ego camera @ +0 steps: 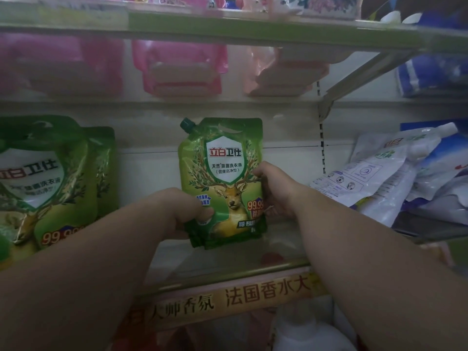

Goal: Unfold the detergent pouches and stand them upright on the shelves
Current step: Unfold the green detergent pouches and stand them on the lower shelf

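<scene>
Green deer-print pouch (222,178) upright over pale shelf (228,257), mid-bay. Left hand (184,211) curled round lower left corner; right hand (272,188) grips right edge. Matching green pouches (50,183) stand left; white pouches (395,171) lie heaped right. Dim store aisle.

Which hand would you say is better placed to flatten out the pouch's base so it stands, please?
Probably the left hand: it grips the green pouch at its lower corner, beside the folded base. The right hand holds the side edge higher up.

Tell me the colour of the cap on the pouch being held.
Dark green cap, at the top left corner of the green pouch; head view.
</scene>
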{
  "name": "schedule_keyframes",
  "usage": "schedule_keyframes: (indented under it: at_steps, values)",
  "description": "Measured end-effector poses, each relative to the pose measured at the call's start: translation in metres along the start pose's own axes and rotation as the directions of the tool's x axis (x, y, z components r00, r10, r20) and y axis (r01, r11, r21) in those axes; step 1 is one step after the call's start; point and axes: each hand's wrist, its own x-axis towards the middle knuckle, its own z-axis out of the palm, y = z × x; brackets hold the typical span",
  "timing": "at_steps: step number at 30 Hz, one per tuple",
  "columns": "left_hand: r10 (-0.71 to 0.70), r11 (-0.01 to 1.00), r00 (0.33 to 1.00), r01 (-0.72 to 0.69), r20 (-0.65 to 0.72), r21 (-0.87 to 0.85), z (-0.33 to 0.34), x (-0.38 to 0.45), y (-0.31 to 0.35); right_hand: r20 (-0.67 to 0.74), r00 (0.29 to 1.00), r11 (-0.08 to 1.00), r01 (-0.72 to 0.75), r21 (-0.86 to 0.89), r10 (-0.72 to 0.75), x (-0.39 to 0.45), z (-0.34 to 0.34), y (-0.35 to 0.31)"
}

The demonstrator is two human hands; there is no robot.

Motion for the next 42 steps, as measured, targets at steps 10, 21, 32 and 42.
schedule_keyframes:
  at_steps: [10,21,32,42]
  values:
    - [0.010,1.000,0.999,-0.010,0.049,0.005,-0.011,0.015,-0.007,0.106,0.994,1.000,0.018,-0.009,-0.017,-0.010,-0.002,-0.002]
    - [0.109,0.923,0.992,-0.125,-0.065,-0.364,-0.019,0.040,-0.020,0.167,0.984,0.994,0.040,0.101,-0.056,-0.006,-0.005,0.003]
    - [0.201,0.920,0.960,-0.253,-0.194,-0.299,-0.020,0.041,-0.032,0.228,0.971,0.996,0.066,0.056,-0.077,-0.012,-0.007,0.008]
    - [0.185,0.928,0.942,-0.262,-0.281,-0.267,-0.023,0.041,-0.036,0.137,0.981,0.984,0.153,-0.088,-0.141,-0.019,-0.005,0.004]
